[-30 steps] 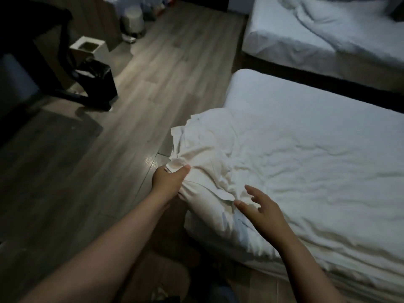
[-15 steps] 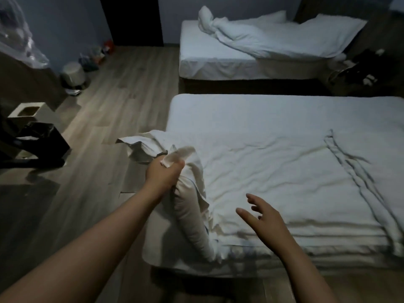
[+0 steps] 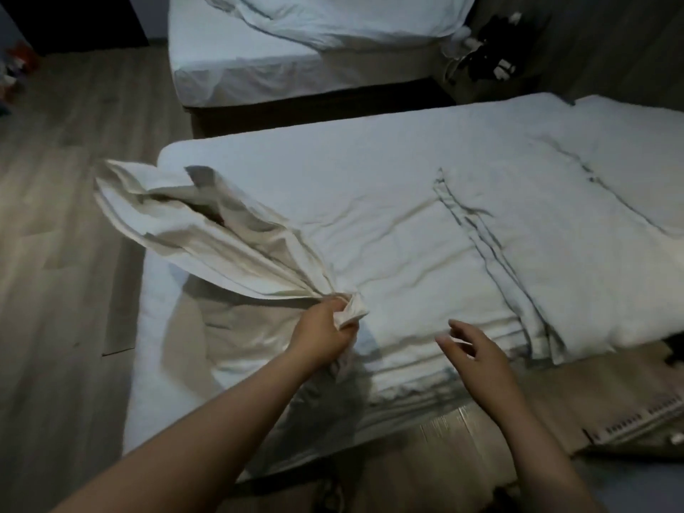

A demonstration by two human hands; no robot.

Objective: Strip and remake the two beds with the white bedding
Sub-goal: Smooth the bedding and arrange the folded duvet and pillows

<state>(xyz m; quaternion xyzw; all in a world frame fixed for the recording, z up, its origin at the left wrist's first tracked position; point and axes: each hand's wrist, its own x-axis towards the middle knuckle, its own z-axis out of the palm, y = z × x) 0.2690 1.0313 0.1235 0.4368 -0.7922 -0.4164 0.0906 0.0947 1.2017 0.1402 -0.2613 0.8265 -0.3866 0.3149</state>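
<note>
In the head view, the left hand is gripping a bunched end of a white sheet, fingers curled tight round the cloth with a small tuft poking out past the knuckles. From the fist the sheet is fanning up and to the left, lifted off the mattress, its far end hanging past the left edge of the near bed. The right hand is hovering just beside the left, fingers spread and loosely bent, holding nothing; whether it is touching the bedding under it cannot be told. Beneath that hand a white duvet is lying in flat folded layers across the near bed, its stacked edges showing along the near side. The far bed is standing well apart behind, with rumpled white bedding heaped on top. Wooden floor is running along the left.
</note>
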